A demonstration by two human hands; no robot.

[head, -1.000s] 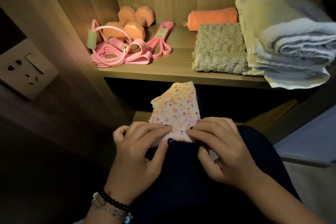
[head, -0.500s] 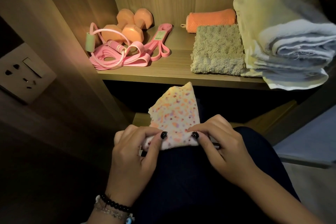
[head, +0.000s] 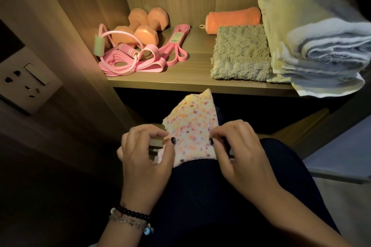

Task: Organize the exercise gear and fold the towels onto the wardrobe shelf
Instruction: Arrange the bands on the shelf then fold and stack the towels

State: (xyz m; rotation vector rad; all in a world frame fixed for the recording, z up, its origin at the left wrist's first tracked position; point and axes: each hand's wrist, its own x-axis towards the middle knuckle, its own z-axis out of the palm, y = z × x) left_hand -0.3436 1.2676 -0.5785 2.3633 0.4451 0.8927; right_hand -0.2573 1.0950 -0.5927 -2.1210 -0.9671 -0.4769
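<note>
Landmark for all positions: the wardrobe shelf (head: 180,83).

Below the shelf's front edge, the speckled towel (head: 192,128) is lying on the person's dark-clad lap (head: 210,196), with 1 corner pointing up toward the shelf. The left hand (head: 145,158) is pinching the towel's left edge between thumb and curled fingers. The right hand (head: 239,152) is pinching the right edge in the same manner, fingers bent around the cloth. Both hands are sitting just below the shelf edge, with the towel between them. Bead bracelets (head: 130,218) are circling the left wrist.

On the shelf, left end: 2 orange dumbbells (head: 140,28) are resting near the back, touching each other. In front of them, a pink skipping rope (head: 118,52) and pink resistance bands (head: 160,56) are lying in a tangled heap.

On the shelf, middle: a rolled orange towel (head: 233,19) is lying at the back, and a folded olive-green towel (head: 241,54) is sitting just in front of it, reaching the front edge.

On the shelf, right end: a stack of pale yellow and white towels (head: 321,46) is touching the green towel and overhanging the front edge.

Left of the shelf, outside the wardrobe side panel, a wall socket plate (head: 28,84) is showing.
</note>
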